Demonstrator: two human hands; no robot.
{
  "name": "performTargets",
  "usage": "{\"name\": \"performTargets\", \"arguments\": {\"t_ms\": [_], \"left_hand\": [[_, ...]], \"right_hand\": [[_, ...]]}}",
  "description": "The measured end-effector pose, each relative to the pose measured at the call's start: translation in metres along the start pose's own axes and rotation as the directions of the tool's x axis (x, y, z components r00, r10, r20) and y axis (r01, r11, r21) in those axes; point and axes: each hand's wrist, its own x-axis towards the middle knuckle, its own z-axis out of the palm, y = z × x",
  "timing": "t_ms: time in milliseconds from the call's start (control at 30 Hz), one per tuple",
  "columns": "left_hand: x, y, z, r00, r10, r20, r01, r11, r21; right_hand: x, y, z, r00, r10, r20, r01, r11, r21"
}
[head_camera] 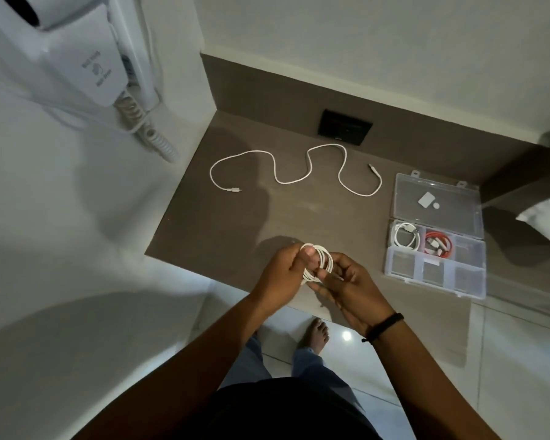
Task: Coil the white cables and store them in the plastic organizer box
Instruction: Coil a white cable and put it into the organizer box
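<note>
A coiled white cable [324, 258] is held over the near edge of the brown desk [223, 223]. My left hand [283, 274] grips its left side with the thumb through the loops, and my right hand [350, 289] pinches its right side. A second white cable [310, 168] lies uncoiled in a wavy line across the far part of the desk. The clear plastic organizer box [435, 282] sits open at the right, its lid [442, 193] flat behind it. One compartment holds a coiled white cable [405, 235], the one beside it a red cable [438, 244].
A black socket plate [345, 127] is set in the desk near the back wall. A white wall-mounted hair dryer [86, 55] with a curly cord [153, 134] hangs at the left. A small white card [426, 198] lies on the lid. A pillow corner [546, 214] shows at right.
</note>
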Motion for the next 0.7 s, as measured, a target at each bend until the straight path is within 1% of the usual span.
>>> {"name": "performTargets", "arguments": {"t_ms": [33,67,100,200,300,367,467,533,600,667,700], "left_hand": [[0.000,0.000,0.007,0.999,0.031,-0.042,-0.027,0.996,0.087],[0.002,0.000,0.012,0.996,0.054,-0.067,-0.046,0.991,0.127],[0.005,-0.001,0.017,0.995,0.066,-0.076,-0.056,0.990,0.130],[0.017,0.001,0.038,0.996,0.060,-0.059,-0.059,0.998,0.025],[0.036,0.010,0.071,0.999,-0.054,0.005,0.054,0.990,-0.132],[0.053,0.016,0.102,0.995,-0.080,0.054,0.087,0.986,-0.143],[0.079,0.019,0.147,0.982,-0.145,0.122,0.167,0.967,-0.192],[0.095,0.017,0.173,0.976,-0.175,0.130,0.200,0.956,-0.212],[0.109,0.009,0.189,0.985,-0.163,0.051,0.168,0.976,-0.141],[0.118,0.001,0.198,0.992,-0.122,-0.037,0.121,0.992,-0.028],[0.120,-0.003,0.200,0.994,-0.089,-0.055,0.091,0.995,0.028]], "right_hand": [[-0.001,0.000,-0.005,0.998,-0.033,-0.047,0.032,0.999,-0.022],[-0.003,0.000,-0.011,0.994,-0.069,-0.084,0.065,0.996,-0.054],[-0.005,-0.001,-0.016,0.988,-0.101,-0.112,0.091,0.992,-0.091],[-0.014,-0.002,-0.044,0.952,-0.178,-0.249,0.148,0.980,-0.135],[-0.021,-0.002,-0.078,0.880,-0.293,-0.373,0.211,0.946,-0.245],[-0.023,-0.006,-0.107,0.824,-0.351,-0.444,0.228,0.924,-0.307],[-0.015,-0.012,-0.154,0.730,-0.439,-0.524,0.174,0.861,-0.478],[-0.004,-0.011,-0.177,0.691,-0.467,-0.552,0.145,0.837,-0.527],[0.008,-0.004,-0.191,0.665,-0.505,-0.550,0.106,0.793,-0.599],[0.019,0.005,-0.198,0.649,-0.524,-0.551,0.072,0.764,-0.642],[0.022,0.008,-0.199,0.643,-0.535,-0.549,0.068,0.753,-0.654]]}}
